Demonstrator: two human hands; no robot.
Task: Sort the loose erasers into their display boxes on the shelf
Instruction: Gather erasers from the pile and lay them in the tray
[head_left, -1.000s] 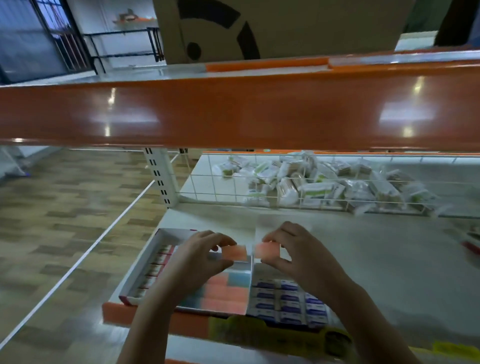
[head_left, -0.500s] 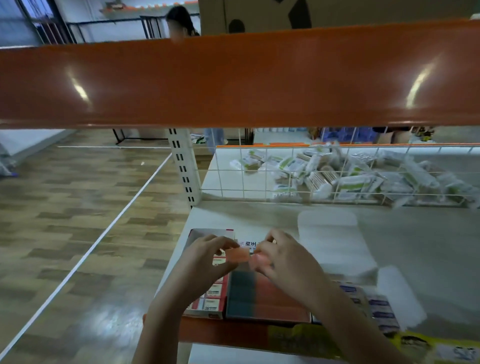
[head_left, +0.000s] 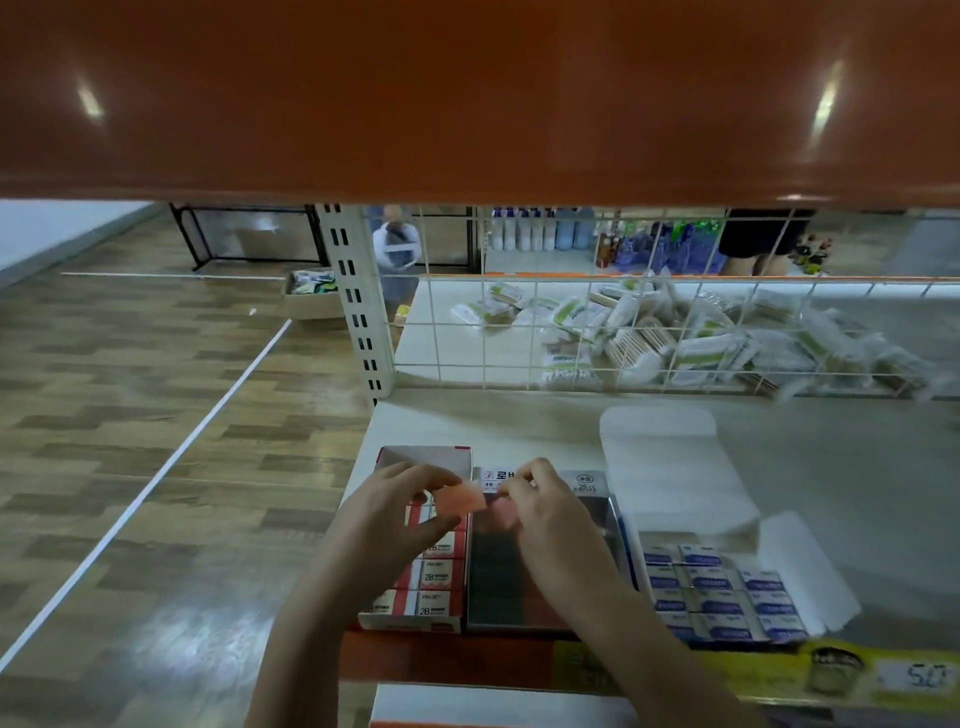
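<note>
My left hand (head_left: 400, 514) pinches a pink eraser (head_left: 460, 498) between thumb and fingers. My right hand (head_left: 550, 525) meets it from the right, fingers curled on a second pinkish eraser (head_left: 500, 508) that is mostly hidden. Both hover over three display boxes at the shelf's front edge: a red-and-white box of 2B erasers (head_left: 431, 577) on the left, a dark box of coloured erasers (head_left: 498, 587) in the middle, and a white box of blue-labelled erasers (head_left: 722, 597) on the right with its lid flaps open.
An orange shelf beam (head_left: 467, 98) fills the top of the view. A wire grid (head_left: 623, 332) at the back of the shelf (head_left: 841, 478) holds bagged cotton swabs (head_left: 654, 332). Wooden floor (head_left: 130, 415) lies to the left. A person stands far behind the upright post (head_left: 358, 301).
My head has dropped lower, so the beam covers more of the view. My hands have come together, the two erasers now nearly touching over the middle box.
</note>
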